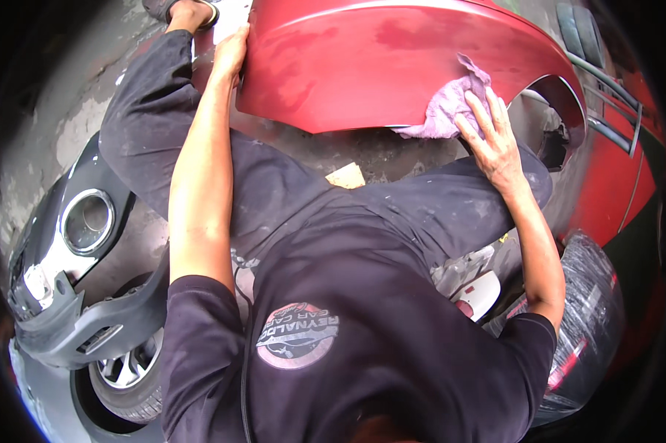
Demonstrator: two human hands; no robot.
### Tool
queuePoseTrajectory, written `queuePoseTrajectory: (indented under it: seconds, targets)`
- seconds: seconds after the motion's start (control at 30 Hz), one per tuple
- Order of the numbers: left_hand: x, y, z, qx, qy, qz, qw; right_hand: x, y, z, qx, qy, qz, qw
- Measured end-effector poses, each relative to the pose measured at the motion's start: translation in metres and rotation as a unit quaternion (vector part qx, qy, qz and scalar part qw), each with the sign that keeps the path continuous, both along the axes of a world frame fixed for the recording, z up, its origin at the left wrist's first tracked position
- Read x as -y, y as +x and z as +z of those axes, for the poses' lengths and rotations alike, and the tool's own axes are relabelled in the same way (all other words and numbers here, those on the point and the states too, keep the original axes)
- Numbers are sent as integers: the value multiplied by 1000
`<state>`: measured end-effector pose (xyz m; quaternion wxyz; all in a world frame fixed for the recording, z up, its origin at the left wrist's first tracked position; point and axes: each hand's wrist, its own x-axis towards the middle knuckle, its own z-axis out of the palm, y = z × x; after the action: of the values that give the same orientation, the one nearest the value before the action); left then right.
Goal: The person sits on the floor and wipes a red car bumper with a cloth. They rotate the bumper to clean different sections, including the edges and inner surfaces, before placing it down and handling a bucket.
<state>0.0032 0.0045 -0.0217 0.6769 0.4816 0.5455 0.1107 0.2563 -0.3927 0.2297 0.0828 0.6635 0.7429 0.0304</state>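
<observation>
A glossy red car fender (340, 66) lies across in front of me, its curved wheel-arch cutout on the right. Its left edge is gripped by my left hand (232, 53), with the fingertips partly hidden behind the panel. Over on the right, my right hand (493, 144) presses a crumpled purple cloth (444, 111) against the fender near its lower edge. The fingers of that hand stretch out over the cloth; the thumb is hard to see. Cloudy, duller patches show on the red paint.
A yellowish block (346, 176) lies between my legs. To the left are a dark bumper (60, 317) with a round chrome-ringed opening and a wheel (130, 376). A plastic-wrapped part (588, 325), a red panel (606, 192) and a metal tube frame (617, 111) stand at right.
</observation>
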Motion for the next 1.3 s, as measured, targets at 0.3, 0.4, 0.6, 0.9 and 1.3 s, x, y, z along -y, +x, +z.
queuePoseTrajectory:
  seconds: [0.3,0.4,0.6,0.9,1.3]
  targets:
    - [4,-1,-10,26,37,37,998,-104,-116,-80,-91,65,155,982]
    - [7,1,3,26,17,45,998,-125,-152,-99,-81,52,160,982]
    - [4,2,12,5,0,12,1000,-137,-191,-128,-87,1,143,986]
    - [4,3,-16,51,14,23,998,-42,-62,-2,-20,-5,17,1000]
    - [5,6,-2,51,8,18,999,-94,-103,-28,-62,-26,-6,998]
